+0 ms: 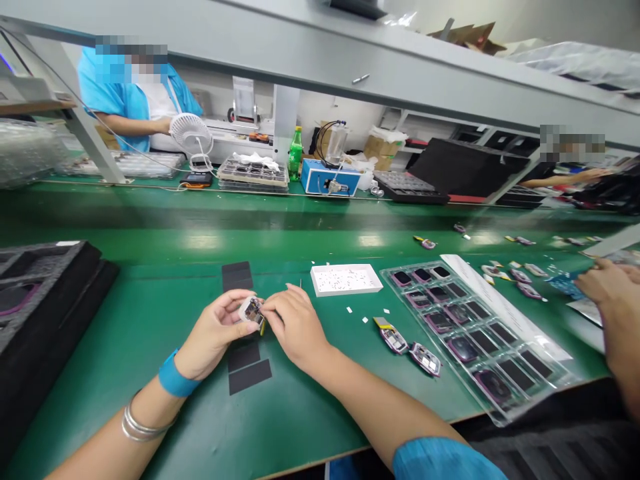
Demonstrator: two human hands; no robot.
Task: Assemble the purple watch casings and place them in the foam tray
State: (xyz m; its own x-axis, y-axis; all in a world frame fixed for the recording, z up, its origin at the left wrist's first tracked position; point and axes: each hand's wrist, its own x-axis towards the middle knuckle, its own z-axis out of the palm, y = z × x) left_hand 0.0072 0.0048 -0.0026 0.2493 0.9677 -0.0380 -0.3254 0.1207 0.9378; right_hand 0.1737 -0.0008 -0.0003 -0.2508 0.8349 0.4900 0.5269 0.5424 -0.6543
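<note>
My left hand (213, 333) holds a small opened electronic device (253, 311) with a pale rounded casing and exposed circuitry, gripped between thumb and fingers. At the device's right side, the fingertips of my right hand (299, 327) are pinched together. A thin dark sliver shows just above that hand; whether it is a tool in my grip I cannot tell. Black rectangular sheets (250, 377) lie on the green table under and beyond my left hand. To the right rest two opened devices with purple rims (425, 360), one having a yellow-and-grey flap.
A white tray of tiny pieces (346, 280) stands beyond my right hand. Further right is a clear plastic tray (480, 320) holding dark screens. Black foam boxes (45, 320) flank the left. A co-worker's hand (613, 293) reaches in at right; another person (135, 100) sits opposite.
</note>
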